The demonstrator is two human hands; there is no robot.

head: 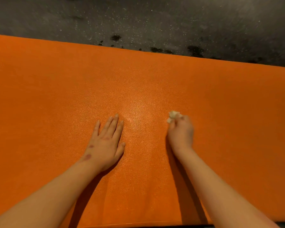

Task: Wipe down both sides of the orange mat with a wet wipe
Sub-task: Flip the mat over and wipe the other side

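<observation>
The orange mat (56,89) lies flat and fills most of the view from left to right. My left hand (106,143) rests palm down on it near the middle, fingers straight and spread. To its right, my right hand (180,132) grips a crumpled white wet wipe (172,116), which sticks out past the fingertips and touches the mat. The right hand looks slightly blurred. A faint shine shows on the mat between the two hands.
Beyond the mat's far edge lies a dark speckled floor (155,18) with black patches near the edge. The mat's near edge runs along the bottom of the view.
</observation>
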